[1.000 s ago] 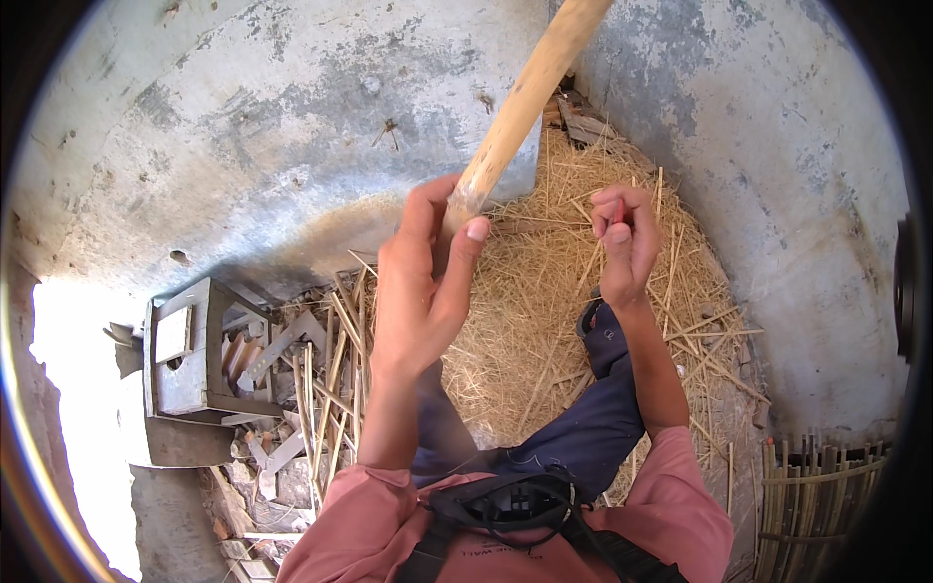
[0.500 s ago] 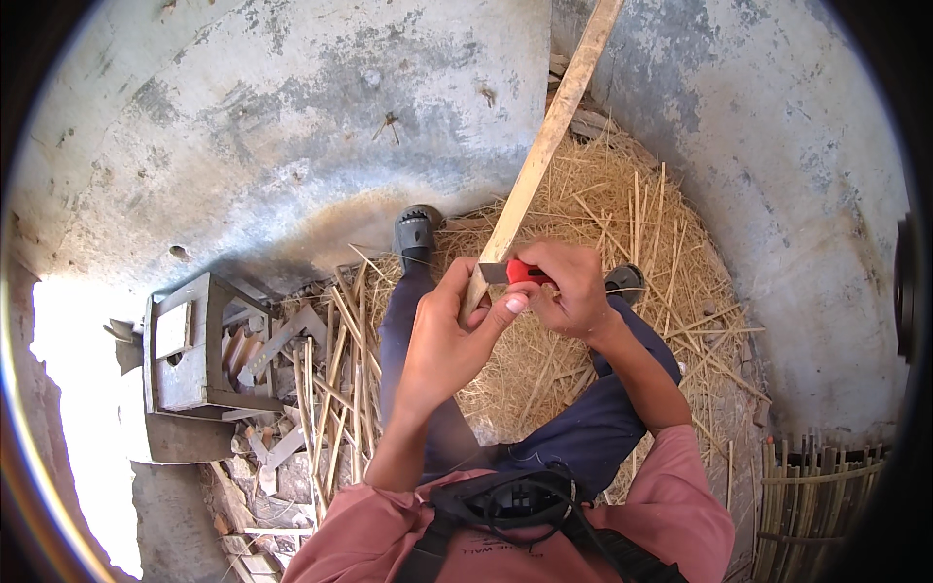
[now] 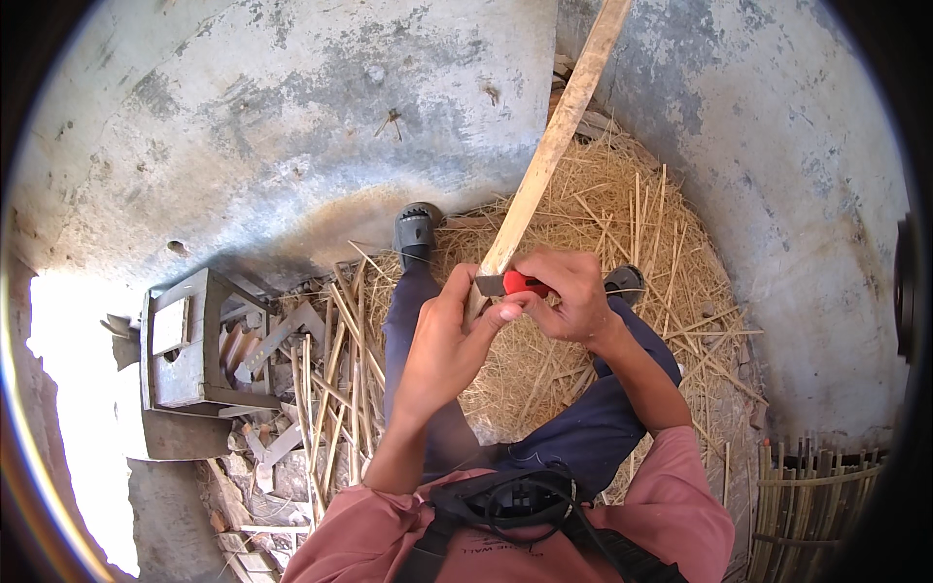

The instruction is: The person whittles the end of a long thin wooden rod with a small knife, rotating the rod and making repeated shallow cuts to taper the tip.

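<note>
1. Head view, the ground: dry straw lies thick below and beyond the fingers, between two dark shoes; loose sticks are heaped to the left of the fingers, mixed with rubble and scraps.
2. Head view, the room: a patchy grey-white wall stands ahead of the fingers and to their left; another wall of the same worn kind rises to their right; a weathered wooden box sits well to their left, with a bright opening past it; a row of upright sticks bound by crosspieces stands low on their far right.
3. Head view, the thing in hand: the wooden strip is long, flat and pale yellow, with darker stains toward its far part; it runs up and slightly right from the left fingers, out past the upper edge.
4. Head view, the fingers: the left hand has thumb and fingers clamped on the strip's near end; the right hand is closed around the red handle of a knife; its dark blade lies across the strip, just beyond the left thumb.
</note>
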Demonstrator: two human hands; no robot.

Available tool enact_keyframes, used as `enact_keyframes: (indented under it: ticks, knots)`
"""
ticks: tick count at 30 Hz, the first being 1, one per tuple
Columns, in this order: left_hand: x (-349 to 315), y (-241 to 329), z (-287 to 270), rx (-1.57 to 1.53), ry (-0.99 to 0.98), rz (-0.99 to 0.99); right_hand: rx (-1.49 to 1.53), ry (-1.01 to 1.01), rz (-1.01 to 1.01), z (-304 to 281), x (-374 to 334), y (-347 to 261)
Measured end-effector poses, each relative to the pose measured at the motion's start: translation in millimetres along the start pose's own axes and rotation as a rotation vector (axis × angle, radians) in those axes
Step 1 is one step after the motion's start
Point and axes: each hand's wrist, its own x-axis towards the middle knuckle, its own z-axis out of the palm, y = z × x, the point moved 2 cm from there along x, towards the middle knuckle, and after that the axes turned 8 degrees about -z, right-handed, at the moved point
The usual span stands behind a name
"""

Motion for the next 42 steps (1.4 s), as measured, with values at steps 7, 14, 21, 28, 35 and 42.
enact_keyframes:
  ticks: [7, 14, 21, 28, 35, 42]
  knots:
    - [1, -2, -8, -0.047, -0.071, -0.005, 0.018, -0.012, 0.023, 3, 1, -4]
    - [-1, -5, -6, 0.025, -0.002, 0.062, -0.029, -0.023, 0.065, 7, 2, -9]
    - [-4, -3, -1, 0.120, 0.114, 0.028, -0.079, -0.015, 0.089, 12, 1, -10]
    - [-4, -8, 1, 0.145, 0.161, 0.021, -0.118, -0.035, 0.133, 13, 3, -15]
    - [-1, -14, 5, 0.195, 0.190, 0.009, -0.183, -0.029, 0.120, 14, 2, -15]
    - [0, -15, 7, 0.224, 0.201, -0.026, -0.264, -0.039, 0.115, 17, 0, -14]
